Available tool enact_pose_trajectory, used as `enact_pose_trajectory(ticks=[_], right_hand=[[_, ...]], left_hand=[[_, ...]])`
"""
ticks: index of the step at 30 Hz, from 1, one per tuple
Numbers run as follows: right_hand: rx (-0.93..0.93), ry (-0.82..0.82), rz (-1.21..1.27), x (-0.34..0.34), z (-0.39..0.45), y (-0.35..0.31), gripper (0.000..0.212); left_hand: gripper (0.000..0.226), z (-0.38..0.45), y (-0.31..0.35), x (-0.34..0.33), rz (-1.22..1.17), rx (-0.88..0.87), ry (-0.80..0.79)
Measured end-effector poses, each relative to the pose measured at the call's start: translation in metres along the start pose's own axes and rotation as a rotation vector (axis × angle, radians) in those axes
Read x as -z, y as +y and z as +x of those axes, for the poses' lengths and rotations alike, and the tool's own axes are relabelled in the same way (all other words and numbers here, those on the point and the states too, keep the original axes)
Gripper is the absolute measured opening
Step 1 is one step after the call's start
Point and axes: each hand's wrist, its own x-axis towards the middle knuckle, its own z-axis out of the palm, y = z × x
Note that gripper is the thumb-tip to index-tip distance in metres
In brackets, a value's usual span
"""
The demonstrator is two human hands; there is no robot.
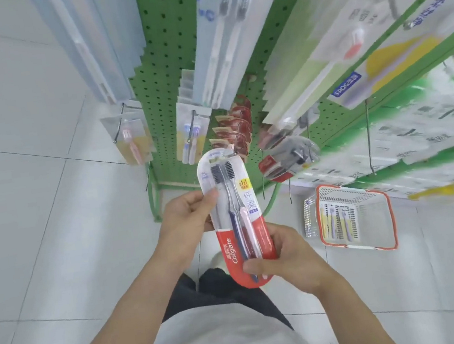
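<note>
Both hands hold the Colgate twin toothbrush pack (233, 208) upright, near the middle of the scene, in front of the green pegboard (163, 36). The left hand (186, 222) pinches the pack's left edge at mid-height, thumb on the clear blister and fingers behind. The right hand (285, 259) grips the red lower end, thumb across the front.

The pack's top edge lies just below the row of red-carded packs (238, 126) hanging on the far side. Whether its hang-hole is threaded there is lost to blur, so the step is probably either hanging it up or lifting it free.

Either way, the two-point hold suits the job. The right hand should steer the bottom while the left keeps the card flat and square to the board. The top should travel straight toward or away from the board, not sideways, so the card hole does not tear. Keep thumb pressure light on the blister. The red-rimmed basket (392, 217) sits on the floor to the right, holding another toothbrush pack.
</note>
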Motion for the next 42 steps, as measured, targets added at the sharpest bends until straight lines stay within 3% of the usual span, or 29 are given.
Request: enact_pose_trajectory(ticks=[6, 12, 19, 24, 30, 34, 39, 42], right_hand=[[0.022, -0.075, 0.071, -0.025, 0.012, 0.001, 0.03], [0.022, -0.187, 0.048, -0.025, 0.02, 0.01, 0.03], [0.013, -0.231, -0.009, 0.043, 0.0, 0.012, 0.032], [-0.021, -0.357, -0.065, 0.109, -0.02, 0.014, 0.043], [-0.011, -0.445, -0.075, 0.145, -0.028, 0.016, 0.045], [0.005, -0.468, -0.075, 0.164, -0.034, 0.017, 0.048], [0.14, -0.338, 0.062, 0.172, -0.038, 0.02, 0.039], [0.218, -0.247, 0.038, 0.164, -0.039, 0.021, 0.036]], left_hand=[[0.024, -0.01, 0.005, 0.021, -0.031, -0.047, -0.069], [0.024, -0.023, -0.003, 0.03, -0.037, -0.087, 0.102], [0.025, -0.027, -0.02, -0.04, -0.109, -0.067, 0.336], [0.022, -0.036, -0.039, -0.095, -0.178, -0.05, 0.438], [0.03, -0.038, -0.048, -0.128, -0.294, 0.006, 0.418], [0.022, -0.043, -0.049, -0.144, -0.325, 0.034, 0.357], [0.035, -0.04, -0.041, -0.157, -0.283, -0.014, 0.153], [0.045, -0.037, -0.039, -0.163, -0.316, -0.007, 0.119]])
